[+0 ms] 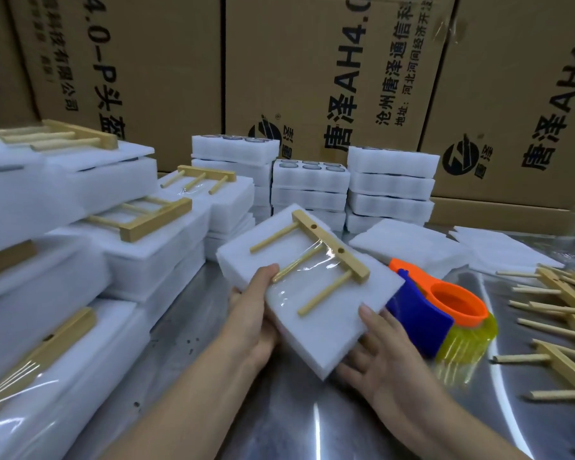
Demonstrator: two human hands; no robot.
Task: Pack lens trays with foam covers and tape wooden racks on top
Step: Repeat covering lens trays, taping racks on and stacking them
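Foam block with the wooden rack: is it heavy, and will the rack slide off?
Probably light: the foam block is held tilted by its edges in the left hand and right hand. The wooden rack likely stays, since clear tape crosses it. Its thin pegs might snap.

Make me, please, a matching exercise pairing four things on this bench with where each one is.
Things:
1 foam pack
2 tape dispenser
3 loose wooden racks
4 uncovered lens trays

Places:
A stacked at the back, before the cardboard boxes
B held between the left hand and right hand
C scattered on the table's right side
D lying just beyond the right hand

Pairs: 1-B, 2-D, 3-C, 4-A
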